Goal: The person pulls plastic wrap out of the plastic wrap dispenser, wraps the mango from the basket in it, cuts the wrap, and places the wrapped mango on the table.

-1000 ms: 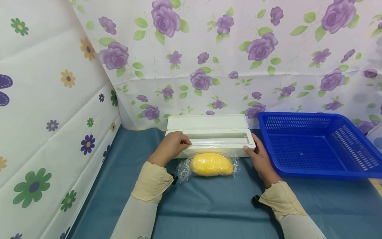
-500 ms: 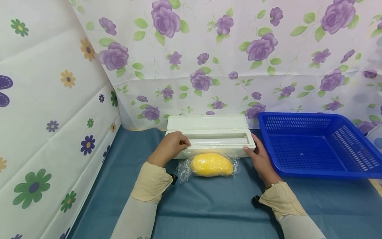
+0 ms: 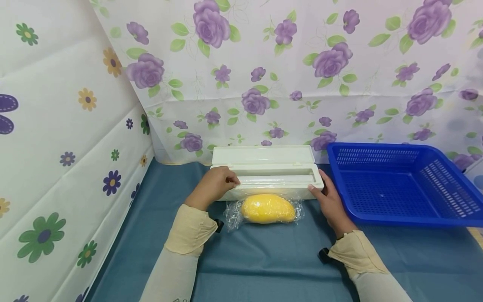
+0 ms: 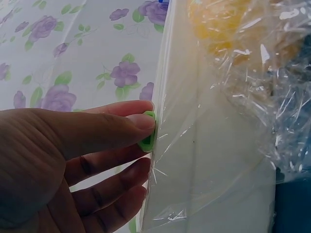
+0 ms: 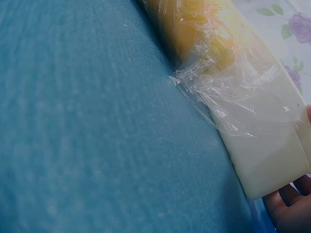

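Note:
A white cling film dispenser box [image 3: 271,192] lies with its lid [image 3: 263,155] raised at the back and a film roll [image 3: 275,179] inside. My left hand [image 3: 216,186] is at the left part of its front edge; in the left wrist view the thumb and finger pinch a small green slide cutter [image 4: 148,132]. My right hand [image 3: 330,201] grips the box's right end, thumb on top. Against the box's front lies a yellow mango-shaped fruit [image 3: 268,208] in clear cling film [image 3: 235,214], and film stretches from it up over the box front.
A blue plastic basket [image 3: 407,220] stands to the right, close beside my right hand. Blue cloth [image 3: 271,264] covers the table. Flower-printed sheets [image 3: 226,100] hang behind and on the left.
My left hand has slid slightly left along the box's front edge with the slide cutter. The right hand, box and wrapped fruit stay in place.

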A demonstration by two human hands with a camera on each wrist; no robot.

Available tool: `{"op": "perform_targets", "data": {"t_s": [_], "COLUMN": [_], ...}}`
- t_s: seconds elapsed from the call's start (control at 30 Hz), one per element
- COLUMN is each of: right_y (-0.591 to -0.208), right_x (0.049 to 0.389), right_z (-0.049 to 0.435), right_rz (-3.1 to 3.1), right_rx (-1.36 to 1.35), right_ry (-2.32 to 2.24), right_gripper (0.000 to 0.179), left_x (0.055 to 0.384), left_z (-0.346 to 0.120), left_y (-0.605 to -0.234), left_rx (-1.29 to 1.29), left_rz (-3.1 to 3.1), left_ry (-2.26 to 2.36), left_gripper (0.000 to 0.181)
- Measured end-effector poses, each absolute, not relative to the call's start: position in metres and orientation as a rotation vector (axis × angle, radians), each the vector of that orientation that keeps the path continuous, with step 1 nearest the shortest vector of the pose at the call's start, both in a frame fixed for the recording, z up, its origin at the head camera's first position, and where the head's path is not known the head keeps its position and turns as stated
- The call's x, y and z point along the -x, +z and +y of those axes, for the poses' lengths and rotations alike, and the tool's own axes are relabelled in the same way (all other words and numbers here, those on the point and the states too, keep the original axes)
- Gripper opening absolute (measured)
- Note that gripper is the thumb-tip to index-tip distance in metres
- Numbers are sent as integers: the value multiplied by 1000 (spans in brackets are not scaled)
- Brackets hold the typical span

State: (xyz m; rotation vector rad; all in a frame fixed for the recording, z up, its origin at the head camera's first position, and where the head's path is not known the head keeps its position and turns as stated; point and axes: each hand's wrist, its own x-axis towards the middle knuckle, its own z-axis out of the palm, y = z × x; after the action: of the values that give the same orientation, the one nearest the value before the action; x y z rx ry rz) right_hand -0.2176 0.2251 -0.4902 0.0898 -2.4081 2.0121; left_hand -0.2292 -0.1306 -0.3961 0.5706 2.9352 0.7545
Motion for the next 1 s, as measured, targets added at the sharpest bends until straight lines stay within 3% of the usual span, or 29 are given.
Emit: {"op": "perform_targets", "data": {"t_s": [1.0], "right_y": [-489], "right_x": [217], "right_z": [225], "right_rz": [-2424], "right_rx": [-81], "right_ry": [1992], "right_gripper": [77], "left_x": [229], "left_z": [-138], "left_y": [-394], "left_rx": [-526], "left_rz": [2926], "left_ry": [764], "left_gripper": [10]}}
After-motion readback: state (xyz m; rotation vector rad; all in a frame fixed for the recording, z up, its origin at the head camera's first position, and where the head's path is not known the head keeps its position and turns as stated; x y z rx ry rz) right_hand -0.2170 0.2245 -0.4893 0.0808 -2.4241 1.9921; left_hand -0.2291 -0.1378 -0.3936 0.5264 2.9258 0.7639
